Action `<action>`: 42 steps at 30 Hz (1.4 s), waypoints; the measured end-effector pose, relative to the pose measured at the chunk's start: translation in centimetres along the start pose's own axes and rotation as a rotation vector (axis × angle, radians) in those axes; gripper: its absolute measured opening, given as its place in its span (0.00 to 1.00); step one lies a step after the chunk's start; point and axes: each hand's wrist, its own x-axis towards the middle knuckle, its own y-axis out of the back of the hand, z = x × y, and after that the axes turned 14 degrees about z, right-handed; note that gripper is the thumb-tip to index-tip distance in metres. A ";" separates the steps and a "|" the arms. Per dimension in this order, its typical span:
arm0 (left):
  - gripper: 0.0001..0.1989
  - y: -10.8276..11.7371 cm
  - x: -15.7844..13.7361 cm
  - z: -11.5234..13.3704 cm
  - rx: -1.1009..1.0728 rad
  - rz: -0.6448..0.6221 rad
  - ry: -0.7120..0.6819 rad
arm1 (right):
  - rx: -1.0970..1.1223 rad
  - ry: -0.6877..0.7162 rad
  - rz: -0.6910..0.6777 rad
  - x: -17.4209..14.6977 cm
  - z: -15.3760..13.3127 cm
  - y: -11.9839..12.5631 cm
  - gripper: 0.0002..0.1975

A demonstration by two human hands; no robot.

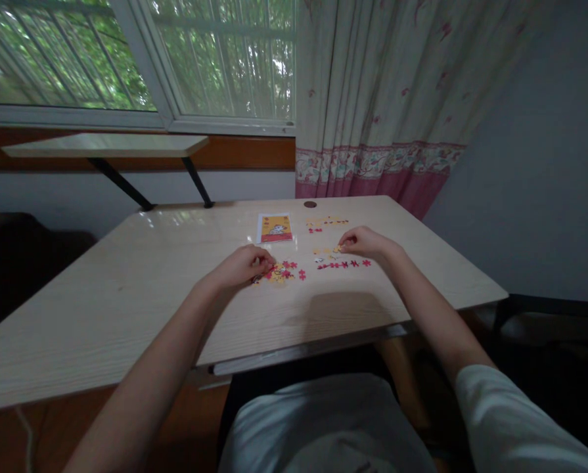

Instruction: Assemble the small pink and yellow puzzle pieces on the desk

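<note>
My left hand is at the left edge of a heap of jigsaw puzzle pieces, red and yellow mixed. Its fingers are bent together over the pieces; what they pinch, if anything, is too small to make out. My right hand has its thumb and finger closed on a yellow puzzle piece, at the end of a short row of yellow pieces. Just below runs a row of red pieces. Farther back lie yellow pieces in a row, with a few red ones under them.
A picture card with a yellow and red print lies behind the heap. The desk has a round cable hole at the back and a raised shelf at back left. A curtain hangs behind the desk.
</note>
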 end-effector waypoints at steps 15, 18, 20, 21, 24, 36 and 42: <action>0.10 -0.2 0.0 -0.2 -0.084 -0.047 -0.010 | -0.079 -0.007 -0.022 0.3 0.4 0.0 0.12; 0.10 -0.3 -0.2 -0.2 -0.090 -0.065 -0.011 | -0.081 -0.015 -0.028 0.3 0.4 0.1 0.12; 0.10 -0.3 -0.3 -0.2 -0.066 -0.078 -0.018 | -0.081 -0.014 -0.029 0.3 0.5 0.1 0.13; 0.11 -0.4 -0.3 -0.2 -0.044 -0.080 -0.028 | -0.082 -0.011 -0.027 0.3 0.6 0.1 0.13; 0.13 -0.4 -0.2 -0.1 0.025 -0.071 -0.090 | -0.084 -0.003 -0.015 0.3 0.7 0.1 0.13; 0.10 -0.8 -0.2 0.3 0.031 -0.087 -0.224 | -0.105 0.070 0.134 -0.4 -1.6 0.0 0.11; 0.06 -0.7 -0.3 1.1 -0.083 -0.113 -0.147 | -0.111 0.193 0.133 -0.5 -3.5 -1.2 0.11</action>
